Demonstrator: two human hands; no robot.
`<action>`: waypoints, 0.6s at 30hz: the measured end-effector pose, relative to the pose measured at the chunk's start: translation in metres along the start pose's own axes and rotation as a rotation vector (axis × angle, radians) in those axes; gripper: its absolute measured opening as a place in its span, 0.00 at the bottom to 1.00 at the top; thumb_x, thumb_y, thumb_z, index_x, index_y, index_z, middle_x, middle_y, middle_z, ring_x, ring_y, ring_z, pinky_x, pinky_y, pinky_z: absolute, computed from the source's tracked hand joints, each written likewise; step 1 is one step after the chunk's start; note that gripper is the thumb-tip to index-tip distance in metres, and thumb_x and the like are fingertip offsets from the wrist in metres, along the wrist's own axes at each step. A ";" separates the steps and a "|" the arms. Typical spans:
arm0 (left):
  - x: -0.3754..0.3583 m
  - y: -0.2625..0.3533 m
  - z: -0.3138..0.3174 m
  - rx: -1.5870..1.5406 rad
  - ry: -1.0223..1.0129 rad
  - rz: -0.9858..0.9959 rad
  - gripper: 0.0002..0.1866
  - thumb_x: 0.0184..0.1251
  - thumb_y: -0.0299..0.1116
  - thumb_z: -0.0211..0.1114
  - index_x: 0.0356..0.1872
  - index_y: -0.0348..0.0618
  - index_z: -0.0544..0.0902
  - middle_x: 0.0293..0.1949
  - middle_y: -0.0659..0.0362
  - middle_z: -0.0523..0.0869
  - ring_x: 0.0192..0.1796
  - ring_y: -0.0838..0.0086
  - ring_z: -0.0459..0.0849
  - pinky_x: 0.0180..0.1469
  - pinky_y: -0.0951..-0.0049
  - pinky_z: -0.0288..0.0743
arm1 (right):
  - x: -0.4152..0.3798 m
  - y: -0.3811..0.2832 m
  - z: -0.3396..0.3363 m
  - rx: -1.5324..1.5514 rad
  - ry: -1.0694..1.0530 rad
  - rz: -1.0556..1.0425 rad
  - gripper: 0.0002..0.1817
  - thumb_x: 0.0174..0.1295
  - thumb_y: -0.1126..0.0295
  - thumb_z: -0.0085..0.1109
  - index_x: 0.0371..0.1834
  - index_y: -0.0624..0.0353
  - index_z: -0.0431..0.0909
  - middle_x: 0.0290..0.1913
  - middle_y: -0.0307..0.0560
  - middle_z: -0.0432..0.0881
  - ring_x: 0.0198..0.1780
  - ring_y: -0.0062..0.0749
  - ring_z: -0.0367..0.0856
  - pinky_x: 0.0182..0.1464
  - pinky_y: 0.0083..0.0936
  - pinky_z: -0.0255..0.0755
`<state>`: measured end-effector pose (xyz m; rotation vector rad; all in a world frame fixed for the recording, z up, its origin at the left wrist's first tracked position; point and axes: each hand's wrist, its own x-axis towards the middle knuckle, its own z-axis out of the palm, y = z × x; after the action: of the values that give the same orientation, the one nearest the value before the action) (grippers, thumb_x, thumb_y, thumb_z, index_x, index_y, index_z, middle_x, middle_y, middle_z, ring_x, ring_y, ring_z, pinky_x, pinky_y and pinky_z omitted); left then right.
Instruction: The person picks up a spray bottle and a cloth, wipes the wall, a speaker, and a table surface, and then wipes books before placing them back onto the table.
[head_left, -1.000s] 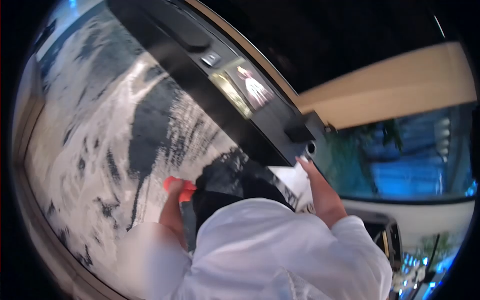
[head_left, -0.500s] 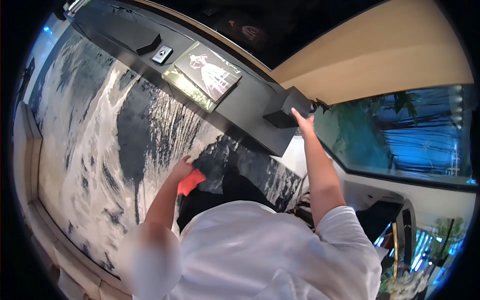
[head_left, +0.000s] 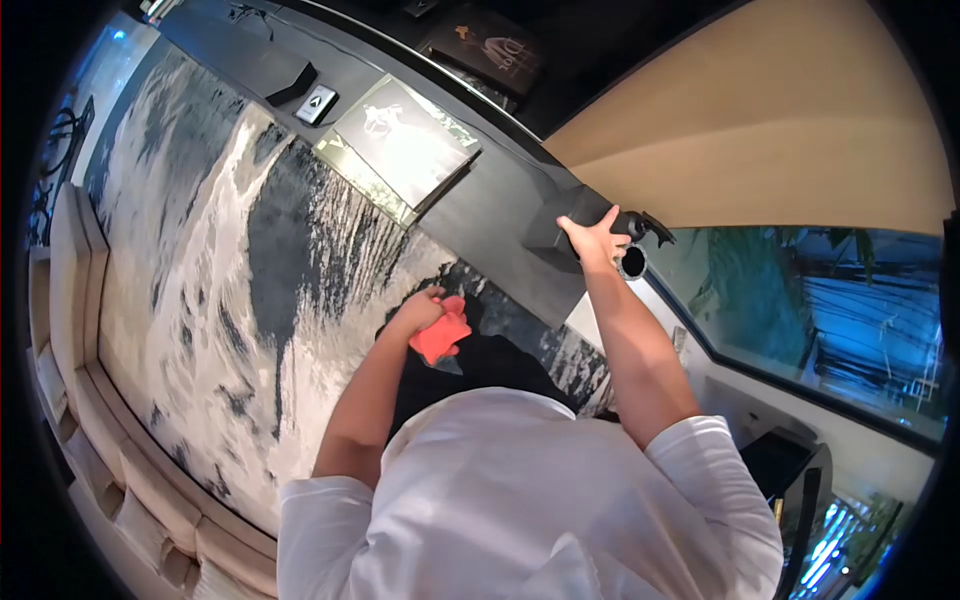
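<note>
A crumpled red cloth (head_left: 440, 335) hangs from my left hand (head_left: 420, 308), whose fingers are closed around it in front of my body. My right hand (head_left: 597, 243) reaches forward with its fingers spread over a black box (head_left: 560, 225) at the right end of the dark console (head_left: 500, 215). The thumb touches or nearly touches the box's side. A dark object (head_left: 640, 226) is just beyond my right fingers, and a black round opening lies beside the wrist.
On the console, a large glossy book (head_left: 400, 145) lies left of the box, with a small silver-edged device (head_left: 316, 104) and a dark angled stand (head_left: 293, 84) farther left. A patterned rug (head_left: 250, 300) covers the floor. A beige sofa (head_left: 130, 430) runs along the left.
My right hand has moved onto the black box and spread its fingers. My left hand, with the red cloth, has moved right and slightly up. The view has shifted slightly.
</note>
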<state>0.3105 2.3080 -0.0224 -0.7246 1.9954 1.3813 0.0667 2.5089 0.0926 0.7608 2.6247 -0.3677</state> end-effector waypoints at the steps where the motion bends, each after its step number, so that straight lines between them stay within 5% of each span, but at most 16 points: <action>1: -0.007 -0.014 -0.007 -0.028 0.020 -0.019 0.27 0.53 0.36 0.58 0.58 0.48 0.74 0.49 0.48 0.81 0.50 0.59 0.81 0.53 0.66 0.72 | 0.001 0.006 0.000 -0.023 0.017 -0.061 0.66 0.31 0.44 0.74 0.73 0.30 0.34 0.71 0.70 0.35 0.71 0.64 0.41 0.65 0.58 0.48; 6: -0.072 -0.085 -0.055 -0.496 0.066 -0.217 0.24 0.55 0.23 0.54 0.57 0.38 0.73 0.45 0.51 0.83 0.42 0.71 0.83 0.47 0.74 0.75 | 0.014 0.039 -0.001 -0.110 0.081 -0.371 0.65 0.27 0.47 0.75 0.71 0.28 0.41 0.69 0.69 0.40 0.69 0.65 0.45 0.64 0.58 0.49; 8: -0.079 -0.165 -0.060 -0.273 0.047 -0.019 0.32 0.55 0.21 0.58 0.64 0.40 0.62 0.43 0.47 0.82 0.41 0.63 0.84 0.45 0.67 0.79 | 0.016 0.048 -0.003 -0.153 0.079 -0.524 0.64 0.26 0.48 0.76 0.71 0.30 0.43 0.69 0.67 0.41 0.68 0.65 0.46 0.64 0.57 0.50; 9: -0.108 -0.145 -0.070 -0.661 0.137 -0.287 0.34 0.54 0.20 0.59 0.65 0.40 0.60 0.45 0.46 0.81 0.42 0.62 0.84 0.45 0.63 0.79 | 0.019 0.051 -0.006 -0.175 0.072 -0.611 0.64 0.25 0.49 0.76 0.70 0.30 0.44 0.68 0.66 0.41 0.68 0.64 0.46 0.64 0.56 0.50; 13: -0.153 -0.167 -0.073 -1.029 0.340 -0.408 0.31 0.55 0.19 0.55 0.63 0.39 0.61 0.46 0.45 0.80 0.44 0.57 0.82 0.44 0.54 0.79 | 0.026 0.045 -0.020 -0.305 0.011 -0.922 0.62 0.24 0.52 0.77 0.69 0.34 0.50 0.68 0.63 0.44 0.68 0.62 0.48 0.65 0.50 0.52; 18: -0.156 -0.253 -0.053 -0.667 0.338 -0.399 0.29 0.55 0.17 0.52 0.62 0.39 0.62 0.46 0.44 0.81 0.44 0.58 0.82 0.47 0.58 0.78 | 0.041 0.035 -0.028 -0.400 -0.065 -1.190 0.60 0.23 0.51 0.76 0.68 0.34 0.54 0.69 0.64 0.43 0.68 0.63 0.47 0.66 0.51 0.50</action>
<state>0.5896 2.1952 -0.0496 -1.6454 1.4640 1.7537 0.0463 2.5663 0.0955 -0.9730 2.6428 -0.1304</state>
